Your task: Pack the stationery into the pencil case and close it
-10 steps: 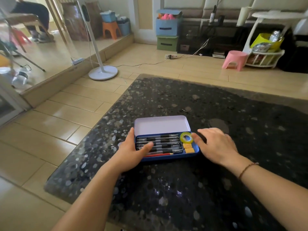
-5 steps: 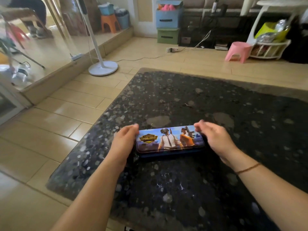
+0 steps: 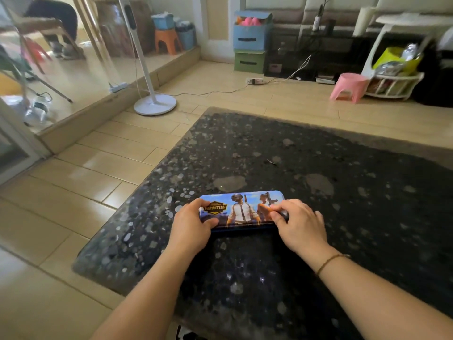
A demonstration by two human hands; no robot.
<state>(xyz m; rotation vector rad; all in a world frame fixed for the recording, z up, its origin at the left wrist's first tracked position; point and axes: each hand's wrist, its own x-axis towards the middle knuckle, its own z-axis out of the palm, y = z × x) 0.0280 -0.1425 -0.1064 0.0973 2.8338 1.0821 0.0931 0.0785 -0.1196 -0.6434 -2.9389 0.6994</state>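
Observation:
A blue tin pencil case (image 3: pixel 241 209) lies flat on the dark speckled stone table (image 3: pixel 331 217), its lid down and showing printed game figures. My left hand (image 3: pixel 190 228) grips its left end, fingers over the lid and thumb at the front edge. My right hand (image 3: pixel 300 227) presses on its right end with fingers spread over the lid corner. The stationery inside is hidden by the lid.
The table's left corner (image 3: pixel 81 263) drops off to a tiled floor. A white fan stand (image 3: pixel 154 104) is on the floor at the far left. A pink stool (image 3: pixel 349 87) and stacked storage boxes (image 3: pixel 250 42) stand along the back wall.
The lid, open a second ago with pens, tape and erasers showing, is now down. Both hands moved from the case's ends onto the top of the lid.

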